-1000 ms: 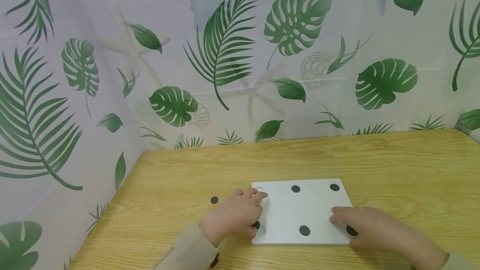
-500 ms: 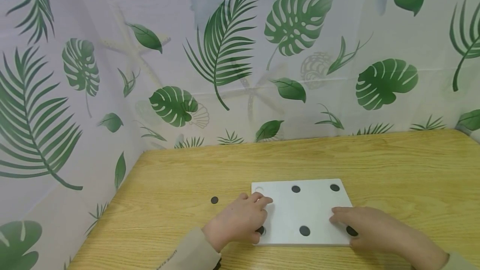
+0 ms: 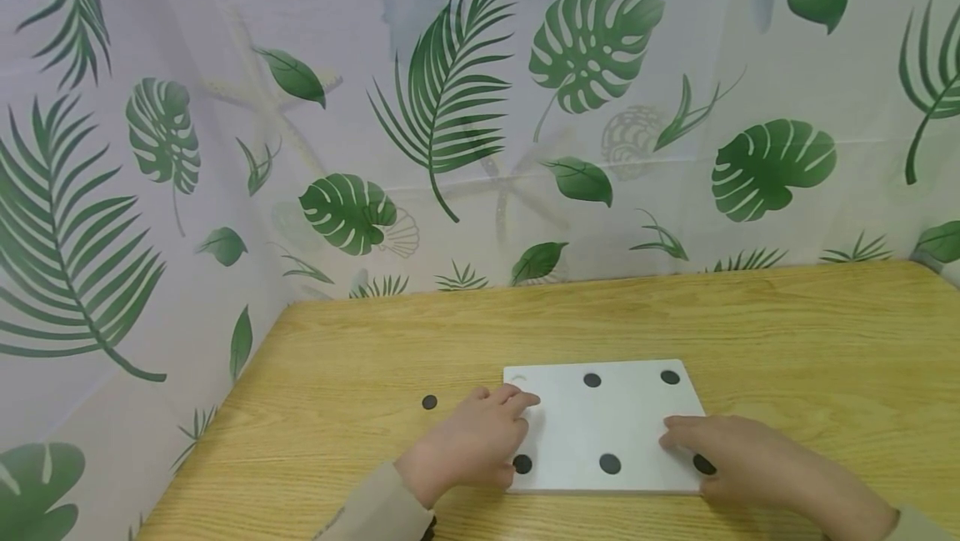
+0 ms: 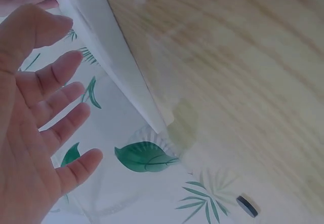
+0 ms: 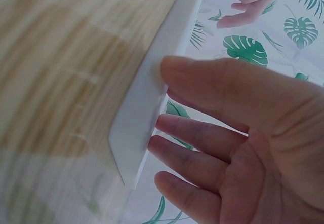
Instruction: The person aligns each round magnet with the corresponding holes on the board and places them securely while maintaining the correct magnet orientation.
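Note:
A white rectangular board (image 3: 570, 424) lies flat on the wooden table, with several black discs set into round recesses. My left hand (image 3: 472, 441) hovers over its left edge, fingers loosely spread and holding nothing in the left wrist view. Beside that thumb, a black disc (image 3: 522, 463) sits in the near left recess. The far left recess (image 3: 519, 378) shows white, partly behind my fingers. My right hand (image 3: 738, 449) holds the board's near right corner, with the thumb at its front side in the right wrist view and fingertips along its edge. A disc there is partly covered.
A loose black disc (image 3: 429, 402) lies on the table (image 3: 360, 358) left of the board. Something small and dark (image 3: 430, 528) shows beside my left sleeve. A leaf-printed white cloth (image 3: 480, 124) rises behind and to the left of the table.
The disc at the near left moved slightly right into its recess. My left hand shifted right over the board, then drew slightly back left, away from the disc. My right hand stayed still.

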`<action>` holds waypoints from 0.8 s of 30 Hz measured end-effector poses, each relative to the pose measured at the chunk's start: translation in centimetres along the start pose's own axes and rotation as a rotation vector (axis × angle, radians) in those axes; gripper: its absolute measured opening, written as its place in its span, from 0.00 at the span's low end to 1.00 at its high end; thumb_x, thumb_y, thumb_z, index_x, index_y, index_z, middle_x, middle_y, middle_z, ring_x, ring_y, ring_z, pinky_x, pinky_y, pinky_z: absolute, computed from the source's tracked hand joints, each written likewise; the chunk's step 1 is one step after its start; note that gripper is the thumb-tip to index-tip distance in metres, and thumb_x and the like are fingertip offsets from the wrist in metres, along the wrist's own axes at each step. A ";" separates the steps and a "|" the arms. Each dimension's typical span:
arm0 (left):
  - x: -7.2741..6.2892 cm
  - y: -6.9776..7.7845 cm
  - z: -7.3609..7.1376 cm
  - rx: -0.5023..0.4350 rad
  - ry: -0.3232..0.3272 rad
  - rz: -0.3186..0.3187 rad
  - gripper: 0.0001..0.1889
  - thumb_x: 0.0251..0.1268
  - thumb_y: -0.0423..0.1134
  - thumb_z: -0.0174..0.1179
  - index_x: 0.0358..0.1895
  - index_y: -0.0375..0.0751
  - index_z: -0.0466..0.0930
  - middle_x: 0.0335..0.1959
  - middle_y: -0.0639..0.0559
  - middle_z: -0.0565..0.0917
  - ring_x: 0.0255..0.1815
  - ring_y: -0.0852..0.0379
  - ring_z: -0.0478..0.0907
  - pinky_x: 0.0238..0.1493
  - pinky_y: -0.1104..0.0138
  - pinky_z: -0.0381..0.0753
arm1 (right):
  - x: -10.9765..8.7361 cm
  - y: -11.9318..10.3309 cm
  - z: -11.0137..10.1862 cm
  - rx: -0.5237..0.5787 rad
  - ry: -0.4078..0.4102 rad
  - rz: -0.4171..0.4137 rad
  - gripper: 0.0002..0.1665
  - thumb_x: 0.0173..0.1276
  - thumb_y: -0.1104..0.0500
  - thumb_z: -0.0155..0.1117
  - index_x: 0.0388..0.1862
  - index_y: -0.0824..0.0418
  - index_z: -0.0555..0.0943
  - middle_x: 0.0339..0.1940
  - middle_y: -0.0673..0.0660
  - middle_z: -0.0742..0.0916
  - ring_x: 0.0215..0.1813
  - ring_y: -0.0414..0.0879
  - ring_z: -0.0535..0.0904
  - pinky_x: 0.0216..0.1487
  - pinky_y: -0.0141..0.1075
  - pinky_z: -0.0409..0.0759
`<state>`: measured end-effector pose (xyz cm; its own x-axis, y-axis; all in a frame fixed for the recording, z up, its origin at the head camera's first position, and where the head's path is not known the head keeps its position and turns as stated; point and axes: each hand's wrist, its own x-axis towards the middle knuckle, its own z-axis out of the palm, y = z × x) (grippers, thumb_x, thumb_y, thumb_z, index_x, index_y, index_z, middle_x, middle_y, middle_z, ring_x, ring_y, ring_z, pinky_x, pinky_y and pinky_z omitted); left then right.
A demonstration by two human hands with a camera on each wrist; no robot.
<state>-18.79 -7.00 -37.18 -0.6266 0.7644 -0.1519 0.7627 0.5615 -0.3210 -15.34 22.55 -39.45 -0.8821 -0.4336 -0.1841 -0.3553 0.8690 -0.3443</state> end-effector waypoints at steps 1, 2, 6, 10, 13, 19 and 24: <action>-0.1 -0.1 0.1 -0.002 0.004 -0.006 0.13 0.51 0.50 0.67 0.36 0.47 0.82 0.65 0.57 0.69 0.65 0.59 0.64 0.58 0.63 0.71 | 0.0 0.0 0.0 0.003 -0.002 0.004 0.25 0.50 0.65 0.72 0.50 0.58 0.81 0.59 0.61 0.80 0.60 0.61 0.75 0.58 0.55 0.71; -0.2 -0.2 0.1 -0.005 0.009 -0.011 0.13 0.51 0.50 0.66 0.36 0.47 0.82 0.65 0.57 0.69 0.65 0.59 0.64 0.58 0.63 0.71 | 0.0 0.0 0.0 0.001 -0.001 -0.001 0.25 0.50 0.65 0.72 0.50 0.58 0.81 0.58 0.61 0.80 0.60 0.61 0.75 0.58 0.55 0.71; -0.6 -0.6 0.2 -0.016 0.019 -0.028 0.13 0.51 0.50 0.66 0.35 0.47 0.81 0.64 0.56 0.70 0.64 0.59 0.65 0.57 0.62 0.72 | -0.1 0.0 -0.1 -0.001 0.002 -0.003 0.25 0.50 0.66 0.72 0.50 0.58 0.81 0.58 0.61 0.80 0.60 0.61 0.75 0.58 0.55 0.71; -0.9 -1.0 0.3 -0.030 0.037 -0.032 0.11 0.51 0.49 0.66 0.33 0.47 0.80 0.63 0.55 0.71 0.64 0.58 0.66 0.56 0.61 0.73 | -0.1 0.0 0.0 -0.014 0.013 -0.014 0.25 0.50 0.66 0.72 0.50 0.58 0.81 0.58 0.61 0.80 0.59 0.61 0.75 0.57 0.54 0.72; -1.1 -1.5 0.6 -0.056 0.040 -0.047 0.09 0.52 0.46 0.65 0.33 0.48 0.80 0.63 0.54 0.71 0.64 0.56 0.66 0.57 0.58 0.73 | -0.1 0.1 0.1 -0.021 0.019 -0.020 0.25 0.50 0.66 0.71 0.50 0.58 0.81 0.58 0.61 0.80 0.59 0.61 0.75 0.57 0.54 0.72; -1.6 -3.1 1.5 -0.145 0.024 -0.111 0.09 0.53 0.43 0.65 0.38 0.49 0.81 0.64 0.52 0.71 0.65 0.54 0.66 0.59 0.54 0.72 | 0.0 0.2 0.1 -0.023 0.021 -0.021 0.25 0.50 0.67 0.71 0.50 0.59 0.81 0.58 0.61 0.81 0.59 0.60 0.76 0.57 0.54 0.72; -2.1 -4.5 2.4 -0.212 0.032 -0.169 0.08 0.52 0.39 0.64 0.37 0.47 0.80 0.64 0.49 0.71 0.65 0.50 0.66 0.58 0.51 0.71 | -0.1 0.2 0.2 -0.033 0.027 -0.031 0.25 0.49 0.67 0.72 0.50 0.59 0.81 0.57 0.61 0.81 0.58 0.60 0.76 0.57 0.53 0.73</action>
<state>-21.28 -11.91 -37.62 -0.7448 0.6622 -0.0823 0.6667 0.7328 -0.1362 -15.29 22.71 -39.74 -0.8784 -0.4540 -0.1493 -0.3917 0.8630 -0.3192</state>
